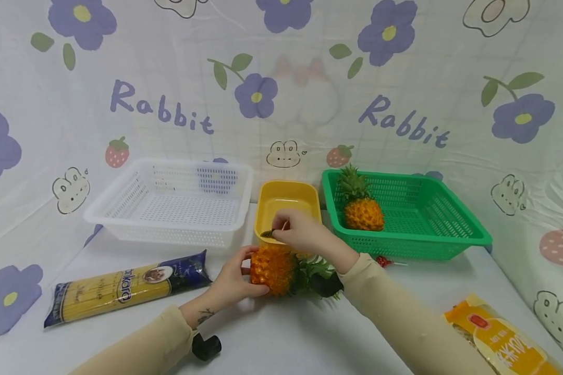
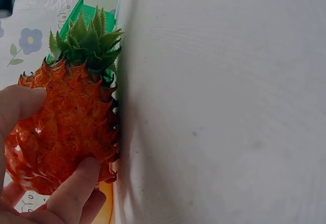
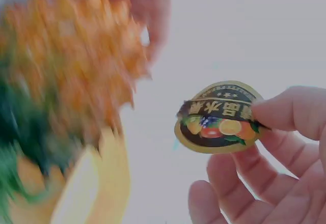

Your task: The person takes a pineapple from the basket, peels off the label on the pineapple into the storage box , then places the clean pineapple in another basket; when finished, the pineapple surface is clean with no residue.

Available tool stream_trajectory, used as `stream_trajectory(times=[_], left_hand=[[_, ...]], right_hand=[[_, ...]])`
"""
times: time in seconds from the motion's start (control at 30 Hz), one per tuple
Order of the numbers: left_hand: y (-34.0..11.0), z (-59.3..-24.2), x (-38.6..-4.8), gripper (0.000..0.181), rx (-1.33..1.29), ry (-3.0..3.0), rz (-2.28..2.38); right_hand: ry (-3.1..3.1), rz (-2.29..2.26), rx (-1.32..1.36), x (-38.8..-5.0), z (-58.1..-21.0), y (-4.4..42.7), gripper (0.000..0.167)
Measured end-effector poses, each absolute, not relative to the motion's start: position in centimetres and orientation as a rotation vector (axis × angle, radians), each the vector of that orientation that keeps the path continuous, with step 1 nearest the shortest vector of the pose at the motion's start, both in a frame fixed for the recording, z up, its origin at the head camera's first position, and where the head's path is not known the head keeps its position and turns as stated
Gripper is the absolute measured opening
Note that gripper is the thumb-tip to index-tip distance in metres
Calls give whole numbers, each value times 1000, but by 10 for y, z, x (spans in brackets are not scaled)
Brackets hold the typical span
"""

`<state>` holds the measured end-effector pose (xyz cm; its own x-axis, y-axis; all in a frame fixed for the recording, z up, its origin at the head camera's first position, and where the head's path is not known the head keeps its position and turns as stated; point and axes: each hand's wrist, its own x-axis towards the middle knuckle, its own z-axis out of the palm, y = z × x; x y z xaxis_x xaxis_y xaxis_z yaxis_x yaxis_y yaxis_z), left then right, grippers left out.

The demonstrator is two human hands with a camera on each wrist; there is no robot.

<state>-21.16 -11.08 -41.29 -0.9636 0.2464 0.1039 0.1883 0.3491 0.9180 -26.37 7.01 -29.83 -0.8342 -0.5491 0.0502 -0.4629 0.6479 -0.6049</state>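
Note:
My left hand [image 1: 234,281] grips an orange pineapple [image 1: 274,268] that lies on its side on the white table, its leafy crown toward the right. In the left wrist view thumb and fingers wrap round the body of this pineapple [image 2: 66,127]. Between thumb and fingers my right hand [image 1: 297,229] pinches an oval fruit sticker [image 3: 221,117], black and gold with printed fruit, seen plainly in the right wrist view. That hand is above the pineapple and in front of the yellow basin [image 1: 288,190]. The sticker is apart from the pineapple.
A white basket [image 1: 169,232] stands at the back left. The green basket [image 1: 403,239] at the back right holds another pineapple [image 1: 363,213]. A pasta pack [image 1: 126,286] lies left, a yellow food bag [image 1: 502,338] right. A red-wrapped lollipop [image 1: 383,261] lies before the green basket.

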Motion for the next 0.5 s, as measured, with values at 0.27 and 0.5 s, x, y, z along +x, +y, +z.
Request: stream_trajectory(times=[0.27,0.5], left_hand=[[-111,-423,-218,82,378,2569,1690],[-110,-421,-218,81,361,2574,1700]], right_hand=[[2879,-782,-708,-299,-295,87,20],[2913,-587,-629,-315,-305,92,29]])
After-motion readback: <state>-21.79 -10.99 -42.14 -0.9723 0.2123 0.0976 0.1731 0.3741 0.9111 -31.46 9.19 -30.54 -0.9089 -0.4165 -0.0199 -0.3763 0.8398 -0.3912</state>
